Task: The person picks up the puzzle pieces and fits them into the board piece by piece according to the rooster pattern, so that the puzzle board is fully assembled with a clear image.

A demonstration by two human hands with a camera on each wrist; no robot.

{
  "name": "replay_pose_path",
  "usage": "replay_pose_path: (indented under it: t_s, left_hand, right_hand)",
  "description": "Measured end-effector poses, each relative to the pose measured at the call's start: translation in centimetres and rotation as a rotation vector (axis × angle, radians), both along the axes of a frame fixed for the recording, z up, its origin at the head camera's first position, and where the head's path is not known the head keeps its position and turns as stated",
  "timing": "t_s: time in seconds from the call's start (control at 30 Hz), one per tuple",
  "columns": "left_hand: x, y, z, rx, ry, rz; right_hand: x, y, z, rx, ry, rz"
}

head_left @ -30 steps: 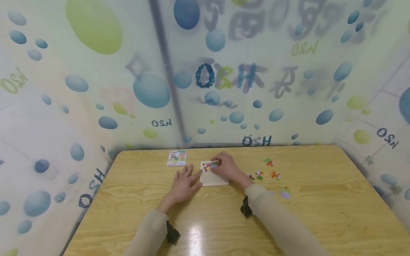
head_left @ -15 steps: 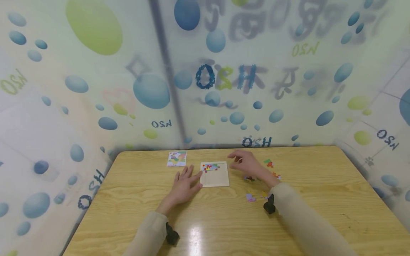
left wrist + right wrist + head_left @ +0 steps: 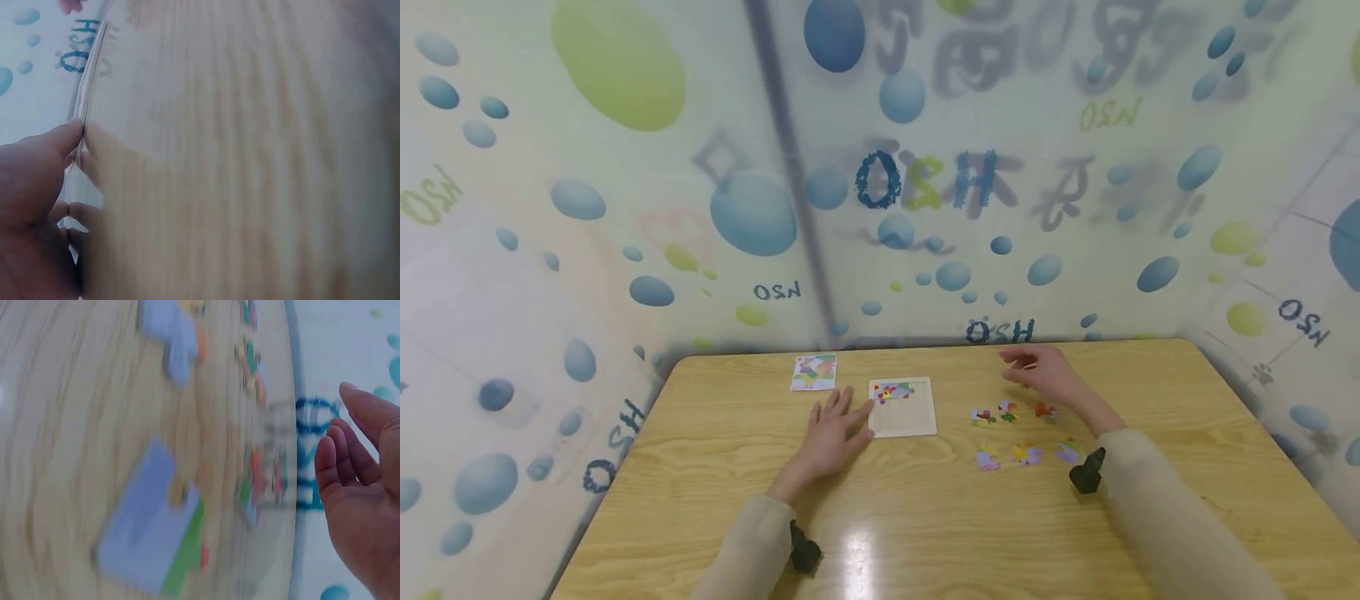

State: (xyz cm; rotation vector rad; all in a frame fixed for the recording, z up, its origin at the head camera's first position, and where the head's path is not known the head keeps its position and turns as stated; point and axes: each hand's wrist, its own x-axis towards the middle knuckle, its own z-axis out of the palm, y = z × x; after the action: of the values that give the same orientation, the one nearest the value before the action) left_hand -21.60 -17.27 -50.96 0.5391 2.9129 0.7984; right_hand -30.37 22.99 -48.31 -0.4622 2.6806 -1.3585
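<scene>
The shallow puzzle board (image 3: 904, 421) lies near the back of the table, with a joined strip of colourful jigsaw pieces (image 3: 891, 392) in its upper left corner. My left hand (image 3: 832, 437) rests spread beside it, forefinger and thumb tip right at its left edge. My right hand (image 3: 1048, 375) hovers over the back right of the table, fingers loosely bent and nothing between them. In the right wrist view that hand (image 3: 362, 469) is above several loose jigsaw pieces, a lilac and green piece (image 3: 140, 525) being closest to the camera.
A square picture card (image 3: 814, 372) lies left of the board. Loose pieces stand in rough rows to its right, among them a lilac piece (image 3: 987, 459) and an orange piece (image 3: 1045, 411). A patterned wall (image 3: 910, 283) rises behind the table's back edge.
My right hand has left the joined pieces on the board and moved right, over the loose pieces. One more piece shows fitted in the strip. The left hand stays in place.
</scene>
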Motion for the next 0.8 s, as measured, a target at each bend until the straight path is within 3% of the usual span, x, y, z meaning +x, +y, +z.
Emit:
replay_pose_path:
  t_s: [0.17,0.33,0.57,0.8]
  left_hand:
    - [0.1,0.0,0.0,0.015,0.001,0.003]
    - [0.1,0.0,0.0,0.013,0.01,-0.003]
    - [0.0,0.0,0.3,-0.01,-0.01,0.007]
    - [0.0,0.0,0.3,-0.011,-0.015,0.005]
  right_hand:
    - [-0.1,2.3,-0.5,0.033,0.014,-0.005]
    - [-0.2,4.0,-1.2,0.04,-0.029,0.006]
    - [0.1,4.8,-1.7,0.066,-0.087,0.042]
    - [-0.7,5.8,-2.3,0.073,-0.095,0.083]
